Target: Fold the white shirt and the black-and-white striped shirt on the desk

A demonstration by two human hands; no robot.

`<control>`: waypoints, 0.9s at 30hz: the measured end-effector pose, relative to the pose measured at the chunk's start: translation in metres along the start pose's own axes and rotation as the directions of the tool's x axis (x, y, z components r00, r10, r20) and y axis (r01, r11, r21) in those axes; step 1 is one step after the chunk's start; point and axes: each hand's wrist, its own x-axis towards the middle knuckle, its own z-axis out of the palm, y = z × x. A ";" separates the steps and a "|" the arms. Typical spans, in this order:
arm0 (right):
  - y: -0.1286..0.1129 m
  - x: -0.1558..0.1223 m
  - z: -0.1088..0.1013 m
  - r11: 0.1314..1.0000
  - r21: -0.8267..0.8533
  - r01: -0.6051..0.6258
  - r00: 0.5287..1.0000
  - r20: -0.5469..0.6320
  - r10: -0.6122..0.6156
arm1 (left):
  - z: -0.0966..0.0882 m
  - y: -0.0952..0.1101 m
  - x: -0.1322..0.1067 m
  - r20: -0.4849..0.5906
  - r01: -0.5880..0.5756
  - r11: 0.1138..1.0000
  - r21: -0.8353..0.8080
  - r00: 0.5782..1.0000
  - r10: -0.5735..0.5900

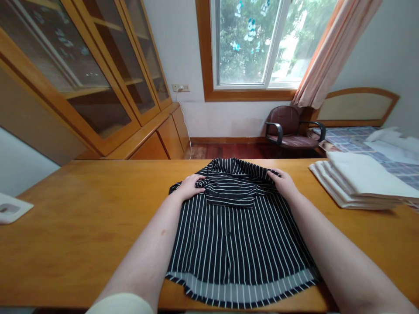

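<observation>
A black shirt with white stripes (242, 244) lies on the wooden table (98, 218), its curved hem toward me and its upper part bunched at the far side. A folded piece with crosswise stripes, perhaps a sleeve or collar, rests over the shirt's upper middle. My left hand (190, 187) is closed on the shirt's upper left, where the cloth is rolled between thumb and fingers. At the upper right edge, my right hand (282, 181) pinches the cloth between thumb and fingers. Some fingertips of both hands are hidden by the fabric.
A stack of folded white cloth (360, 181) sits at the table's right. On the left edge is a white object (15, 208), partly cut off. Beyond the table stand a brown armchair (288, 126), a bed (356, 131) and a glass-door cabinet (108, 87).
</observation>
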 end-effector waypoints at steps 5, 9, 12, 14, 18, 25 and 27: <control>-0.024 -0.030 -0.041 0.999 0.027 0.020 0.992 0.126 -0.023 | 0.003 0.000 0.000 -0.013 0.005 1.000 0.008 1.000 -0.005; -0.021 -0.057 -0.059 0.989 -0.142 0.039 0.912 0.410 0.023 | 0.006 -0.003 0.003 -0.035 0.040 0.998 0.039 0.999 -0.038; -0.010 -0.070 -0.055 0.963 -0.266 0.037 0.841 0.530 0.114 | 0.008 -0.004 0.005 -0.042 0.026 0.998 0.056 0.999 -0.023; -0.001 -0.074 -0.050 0.948 -0.317 0.015 0.835 0.526 0.163 | 0.007 -0.004 0.005 -0.041 0.018 0.999 0.041 0.999 -0.017; 0.010 -0.074 -0.044 0.944 -0.329 -0.014 0.870 0.462 0.174 | -0.005 -0.003 -0.002 0.000 -0.018 0.992 -0.123 1.000 0.018; 0.014 -0.073 -0.043 0.942 -0.330 -0.066 0.896 0.396 0.202 | -0.051 -0.003 -0.045 -0.240 0.094 0.940 -0.327 0.954 -0.179; 0.014 -0.073 -0.042 0.939 -0.333 -0.084 0.903 0.373 0.213 | -0.064 -0.003 -0.064 -0.345 0.076 0.921 -0.383 0.913 -0.219</control>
